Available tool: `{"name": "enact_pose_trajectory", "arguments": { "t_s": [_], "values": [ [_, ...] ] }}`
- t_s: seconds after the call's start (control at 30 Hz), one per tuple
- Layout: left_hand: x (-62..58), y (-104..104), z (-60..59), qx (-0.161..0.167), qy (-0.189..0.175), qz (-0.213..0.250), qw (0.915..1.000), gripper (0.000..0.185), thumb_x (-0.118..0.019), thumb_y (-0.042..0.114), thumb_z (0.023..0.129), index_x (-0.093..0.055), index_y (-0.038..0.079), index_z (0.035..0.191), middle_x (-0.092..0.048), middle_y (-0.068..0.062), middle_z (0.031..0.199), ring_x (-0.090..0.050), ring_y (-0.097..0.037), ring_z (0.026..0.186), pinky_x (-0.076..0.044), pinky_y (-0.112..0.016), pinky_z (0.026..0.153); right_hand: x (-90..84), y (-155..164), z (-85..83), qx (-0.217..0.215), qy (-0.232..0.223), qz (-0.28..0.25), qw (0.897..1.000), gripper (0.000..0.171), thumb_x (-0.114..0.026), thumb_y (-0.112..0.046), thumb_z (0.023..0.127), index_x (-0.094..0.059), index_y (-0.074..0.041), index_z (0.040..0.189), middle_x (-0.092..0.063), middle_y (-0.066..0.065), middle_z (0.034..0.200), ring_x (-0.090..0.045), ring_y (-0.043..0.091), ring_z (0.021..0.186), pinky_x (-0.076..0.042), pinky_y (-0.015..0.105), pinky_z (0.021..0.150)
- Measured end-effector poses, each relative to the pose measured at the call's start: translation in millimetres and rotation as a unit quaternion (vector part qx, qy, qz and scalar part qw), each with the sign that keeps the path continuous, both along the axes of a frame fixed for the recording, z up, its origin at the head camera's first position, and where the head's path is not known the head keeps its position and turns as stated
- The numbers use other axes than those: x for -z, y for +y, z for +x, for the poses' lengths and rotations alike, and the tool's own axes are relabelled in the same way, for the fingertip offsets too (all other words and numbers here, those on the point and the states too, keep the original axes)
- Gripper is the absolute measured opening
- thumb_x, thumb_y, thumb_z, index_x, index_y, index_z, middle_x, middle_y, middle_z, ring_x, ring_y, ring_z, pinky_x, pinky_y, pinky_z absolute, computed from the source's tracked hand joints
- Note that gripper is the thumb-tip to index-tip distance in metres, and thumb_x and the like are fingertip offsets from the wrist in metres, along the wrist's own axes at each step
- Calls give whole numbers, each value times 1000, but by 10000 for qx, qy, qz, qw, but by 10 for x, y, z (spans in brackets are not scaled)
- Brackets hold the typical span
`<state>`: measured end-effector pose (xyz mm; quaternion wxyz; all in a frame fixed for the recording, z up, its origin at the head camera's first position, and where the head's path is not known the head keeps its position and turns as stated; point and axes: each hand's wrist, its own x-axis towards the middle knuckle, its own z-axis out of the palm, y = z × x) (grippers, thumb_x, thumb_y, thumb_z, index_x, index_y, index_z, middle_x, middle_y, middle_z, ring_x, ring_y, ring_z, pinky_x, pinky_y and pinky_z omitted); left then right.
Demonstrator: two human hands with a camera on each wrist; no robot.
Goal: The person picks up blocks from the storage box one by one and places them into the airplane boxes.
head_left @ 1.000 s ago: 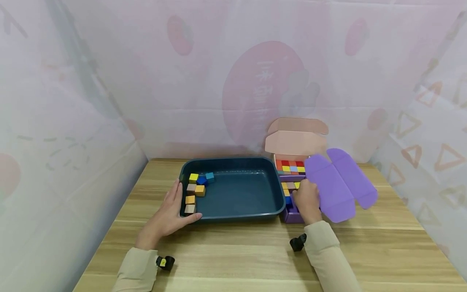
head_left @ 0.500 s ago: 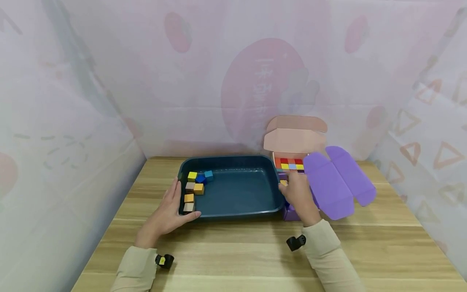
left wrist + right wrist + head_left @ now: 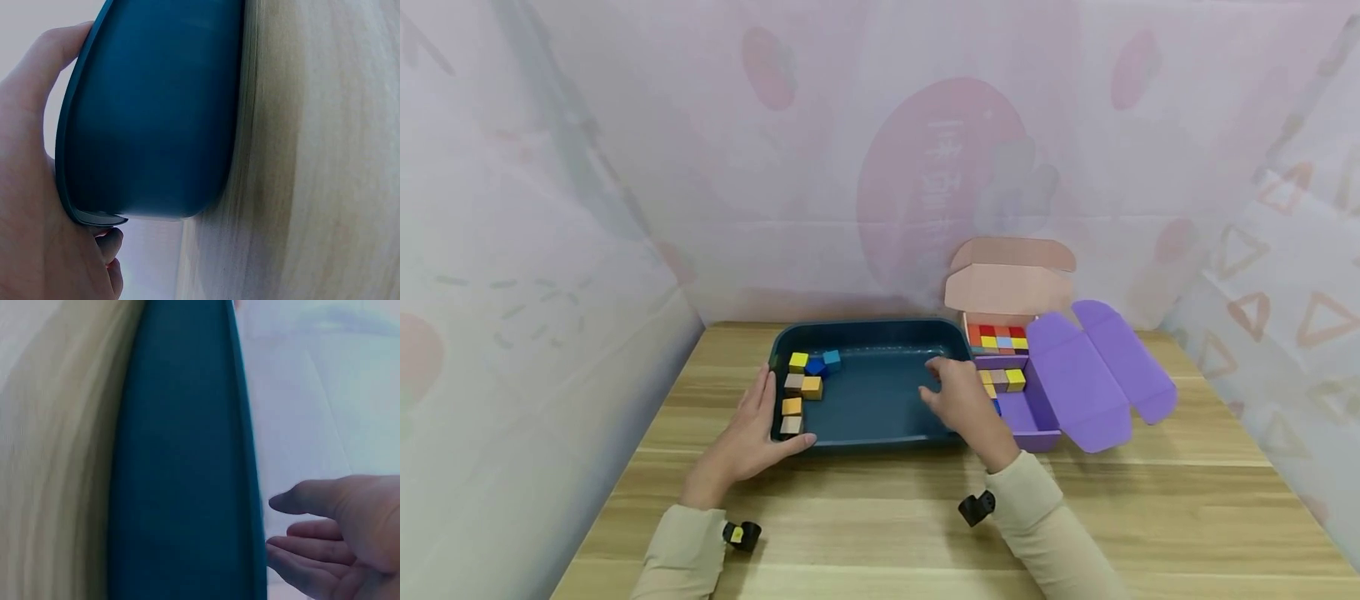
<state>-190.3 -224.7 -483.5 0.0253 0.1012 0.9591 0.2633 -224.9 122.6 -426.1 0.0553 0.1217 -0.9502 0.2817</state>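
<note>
Head view: your left hand (image 3: 747,437) rests against the near-left corner of the dark teal tray (image 3: 880,433), palm on the outer wall and thumb laid along the near rim; the fingers lie straight, so this grip is released and only touching. In the left wrist view the same hand (image 3: 31,187) presses flat against the tray's outer wall (image 3: 156,112), which stands on the bench (image 3: 325,150).

Your right hand (image 3: 958,400) hovers above the right part of the tray, its fingers loosely extended toward the tray's middle; this grip is released as well and holds nothing. The right wrist view confirms it: the fingers (image 3: 312,553) are spread and relaxed beside the tray wall (image 3: 181,462), apart from it.

Just ahead of the left grip, inside the tray along its left wall, lie the coloured cubes (image 3: 805,385): yellow, two blue, brown, orange, orange and pale brown, close together.

Just beside the right grip, on the side away from the tray, stands the purple box (image 3: 1037,425), touching the tray's right wall, with its lid (image 3: 1093,375) folded outward. A few cubes (image 3: 1003,380) sit in its far end. Beyond it, farther from the right grip, stands the pink box (image 3: 1007,287), lid raised, with a row of red, yellow and blue cubes visible inside.

The bench (image 3: 880,533) is light wood, and both sleeves are beige.
</note>
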Motion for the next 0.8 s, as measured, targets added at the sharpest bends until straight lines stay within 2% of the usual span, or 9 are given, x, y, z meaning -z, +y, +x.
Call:
{"name": "enact_pose_trajectory", "arguments": {
  "t_s": [0.23, 0.33, 0.47, 0.6, 0.8],
  "values": [
    [-15, -3, 17, -18, -2, -66, 10000, 133, -66, 79, 87, 5, 2, 169, 14, -15, 179, -3, -52, 163, -15, -74, 126, 101, -354, 54, -1089, -374, -73, 9933, 40, -80, -16, 95, -71, 0, 131, -76, 19, 125, -75, 30, 114, -63, 45, 97],
    [-12, 1, 20, -30, -6, -82, 10000, 133, -66, 79, 87, 5, 2, 169, 13, -16, 179, -4, -53, 162, -16, -75, 126, 120, -517, 78, -1668, -474, -66, 9848, 42, -80, -18, 96, -70, -1, 133, -75, 18, 128, -75, 28, 115, -63, 43, 99],
    [-13, 4, 10, -6, 35, -66, 10000, 132, -66, 78, 88, 6, 2, 169, 13, -16, 179, -4, -54, 162, -16, -76, 125, 149, -728, 67, -2327, -640, -72, 9704, 44, -79, -22, 97, -70, -2, 135, -75, 14, 131, -76, 22, 115, -63, 33, 97],
    [-21, 7, 8, 12, 43, -66, 10000, 131, -67, 76, 88, 6, 2, 168, 15, -15, 178, -3, -55, 162, -17, -77, 124, 157, -912, 17, -2678, -858, -109, 9596, 43, -79, -22, 97, -71, -3, 134, -76, 13, 129, -77, 20, 112, -62, 24, 92],
    [-27, 6, 30, 46, 28, -32, 10000, 131, -67, 75, 89, 6, 1, 168, 18, -12, 178, -2, -56, 161, -18, -78, 123, 191, -1166, -69, -2869, -841, 348, 9536, 36, -80, -20, 96, -75, -7, 129, -78, 8, 125, -76, 11, 104, -61, 19, 89]
  ]
}}
